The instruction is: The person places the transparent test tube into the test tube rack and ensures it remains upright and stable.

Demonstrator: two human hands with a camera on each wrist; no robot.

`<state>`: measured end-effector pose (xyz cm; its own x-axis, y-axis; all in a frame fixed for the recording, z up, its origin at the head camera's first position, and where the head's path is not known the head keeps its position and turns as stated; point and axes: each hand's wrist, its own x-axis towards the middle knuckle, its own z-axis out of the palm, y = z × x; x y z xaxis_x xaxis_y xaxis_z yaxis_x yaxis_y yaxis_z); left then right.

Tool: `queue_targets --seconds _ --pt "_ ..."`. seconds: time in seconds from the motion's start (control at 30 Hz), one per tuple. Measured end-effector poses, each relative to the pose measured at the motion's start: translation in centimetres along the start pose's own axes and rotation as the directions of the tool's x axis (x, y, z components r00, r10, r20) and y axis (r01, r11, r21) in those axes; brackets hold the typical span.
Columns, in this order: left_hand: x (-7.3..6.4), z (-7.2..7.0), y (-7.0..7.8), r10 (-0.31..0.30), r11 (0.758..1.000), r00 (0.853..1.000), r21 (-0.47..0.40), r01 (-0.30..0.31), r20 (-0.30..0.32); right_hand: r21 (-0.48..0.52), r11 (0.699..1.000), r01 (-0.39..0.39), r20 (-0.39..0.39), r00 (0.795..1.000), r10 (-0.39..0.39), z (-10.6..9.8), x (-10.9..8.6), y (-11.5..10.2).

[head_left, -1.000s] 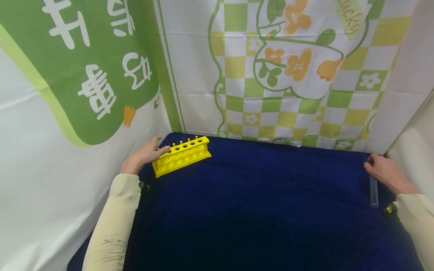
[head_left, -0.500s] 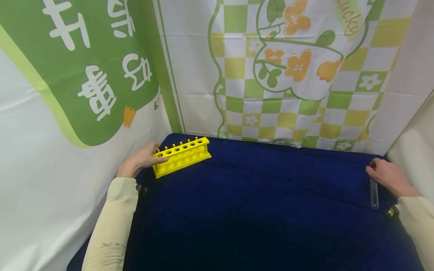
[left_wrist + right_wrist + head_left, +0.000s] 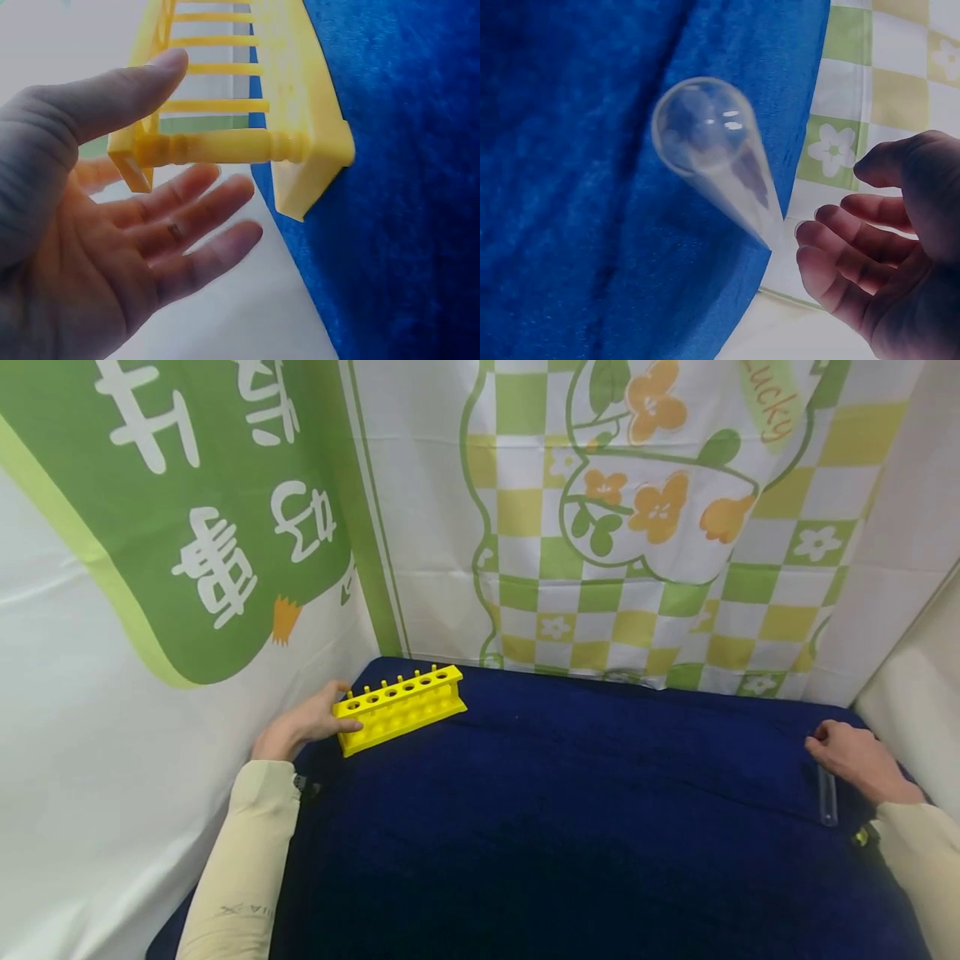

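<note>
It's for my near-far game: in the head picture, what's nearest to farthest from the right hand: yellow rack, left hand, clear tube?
1. Clear tube, on the right, close by the right hand.
2. Yellow rack, over on the left.
3. Left hand, at the rack's left end.

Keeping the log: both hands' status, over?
Left hand at left end of yellow test-tube rack, contact unclear. Right hand beside clear test tube, no grip. No obstruction seen.
</note>
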<state>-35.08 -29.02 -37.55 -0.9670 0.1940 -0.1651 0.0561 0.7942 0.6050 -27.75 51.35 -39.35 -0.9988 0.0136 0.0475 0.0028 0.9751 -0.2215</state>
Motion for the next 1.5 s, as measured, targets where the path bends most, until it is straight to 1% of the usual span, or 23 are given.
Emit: queue_targets --seconds 0.27,0.37,0.5,0.63,0.8,1.0,1.13,1.37,1.5 --pt "0.0 0.4 -0.5 -0.003 1.0 1.0 0.003 0.003 -0.006 0.006 0.999 -0.037 -0.011 0.999 0.037 0.6 -0.1 0.2" --pt "0.1 0.4 -0.6 0.002 1.0 1.0 0.018 -0.002 -0.012 0.013 0.999 -0.033 -0.016 0.999 0.033 0.6 0.0 0.3" --pt "0.1 0.4 -0.9 0.034 0.997 0.999 0.072 -0.032 -0.037 0.014 1.0 -0.026 -0.021 0.999 0.026 0.4 0.1 0.6" --pt "0.1 0.5 -1.4 0.058 0.995 0.998 0.085 -0.055 -0.03 0.011 0.999 -0.035 -0.02 0.999 0.035 0.4 0.1 0.8" --pt "0.1 0.7 -1.8 0.031 0.999 0.999 0.042 -0.031 -0.01 0.014 0.999 -0.029 -0.029 0.999 0.029 0.7 -0.1 1.1" --pt "0.2 0.8 -2.3 0.007 1.0 1.0 0.03 -0.007 -0.01 0.027 0.998 -0.051 -0.026 0.998 0.052 1.0 -0.3 1.3" --pt "0.6 1.0 -2.7 0.002 0.999 1.0 0.046 -0.001 -0.031 0.027 0.998 -0.06 -0.019 0.998 0.061 1.2 -0.3 1.3" --pt "1.2 1.2 -3.3 0.014 0.998 0.995 0.067 -0.008 -0.098 0.027 0.998 -0.063 -0.009 0.998 0.063 1.5 -0.3 1.6" --pt "1.5 1.2 -3.4 0.012 0.998 0.993 0.057 -0.005 -0.118 0.025 0.993 -0.114 -0.023 0.993 0.115 1.7 -0.3 1.5"
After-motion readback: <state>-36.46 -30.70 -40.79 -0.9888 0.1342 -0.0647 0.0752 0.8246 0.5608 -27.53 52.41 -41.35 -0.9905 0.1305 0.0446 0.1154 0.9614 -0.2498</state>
